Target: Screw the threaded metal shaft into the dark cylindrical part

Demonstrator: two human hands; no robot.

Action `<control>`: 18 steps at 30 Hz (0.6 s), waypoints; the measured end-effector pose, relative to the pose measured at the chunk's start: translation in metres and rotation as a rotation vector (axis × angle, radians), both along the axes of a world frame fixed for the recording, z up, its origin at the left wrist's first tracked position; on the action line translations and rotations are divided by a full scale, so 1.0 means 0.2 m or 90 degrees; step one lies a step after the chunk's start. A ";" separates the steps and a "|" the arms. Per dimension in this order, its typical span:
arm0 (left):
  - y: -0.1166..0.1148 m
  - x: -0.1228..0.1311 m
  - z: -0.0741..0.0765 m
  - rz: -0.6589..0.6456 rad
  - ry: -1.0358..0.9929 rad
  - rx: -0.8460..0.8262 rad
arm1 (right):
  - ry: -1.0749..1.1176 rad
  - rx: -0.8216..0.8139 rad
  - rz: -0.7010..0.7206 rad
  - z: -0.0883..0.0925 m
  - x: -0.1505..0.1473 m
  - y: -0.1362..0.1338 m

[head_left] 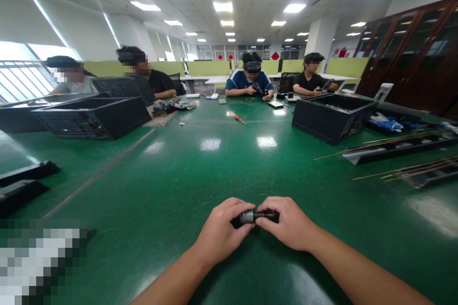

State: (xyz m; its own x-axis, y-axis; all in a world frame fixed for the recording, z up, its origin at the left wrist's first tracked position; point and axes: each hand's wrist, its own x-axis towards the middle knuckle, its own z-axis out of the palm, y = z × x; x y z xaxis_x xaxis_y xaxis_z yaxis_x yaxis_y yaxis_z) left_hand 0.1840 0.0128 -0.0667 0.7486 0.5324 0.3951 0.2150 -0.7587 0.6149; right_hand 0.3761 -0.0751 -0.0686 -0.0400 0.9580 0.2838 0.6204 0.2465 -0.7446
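Low in the head view, close to my body, both hands meet over the green tabletop around a small dark cylindrical part (248,217). It has a silver collar at its middle and a thinner ridged section to the right; I cannot make out its exact kind. My left hand (226,223) is closed around the left end, thumb below and fingers above. The right end lies between the thumb and fingers of my right hand (289,221). Held roughly level, the part is partly hidden by my fingers.
A black computer case (332,116) stands to the right, another black case (93,116) to the left. Thin brass rods (422,169) lie over dark metal channels at right. A red screwdriver (239,119) lies far ahead. Several people sit across the green table (200,167).
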 end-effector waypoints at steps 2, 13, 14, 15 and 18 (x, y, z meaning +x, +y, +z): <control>0.00 0.00 0.00 -0.001 -0.002 -0.001 | -0.003 0.001 -0.001 0.00 0.00 0.00; 0.01 -0.01 0.01 0.020 -0.031 0.012 | -0.003 0.010 -0.019 0.02 0.01 -0.01; 0.01 -0.01 0.01 0.021 -0.034 0.015 | -0.003 0.009 -0.019 0.02 0.01 -0.01; 0.01 -0.01 0.01 0.022 -0.036 0.016 | -0.004 0.008 -0.019 0.02 0.01 -0.01; 0.01 -0.02 0.00 0.022 -0.036 0.021 | -0.009 0.009 -0.018 0.02 0.01 0.00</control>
State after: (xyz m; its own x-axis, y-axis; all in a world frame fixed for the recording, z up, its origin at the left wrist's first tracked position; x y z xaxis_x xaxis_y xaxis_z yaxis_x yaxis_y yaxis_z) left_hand 0.1809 0.0155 -0.0657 0.7061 0.5430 0.4546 0.2060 -0.7717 0.6017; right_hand 0.3789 -0.0759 -0.0647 -0.0163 0.9549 0.2964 0.6375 0.2383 -0.7327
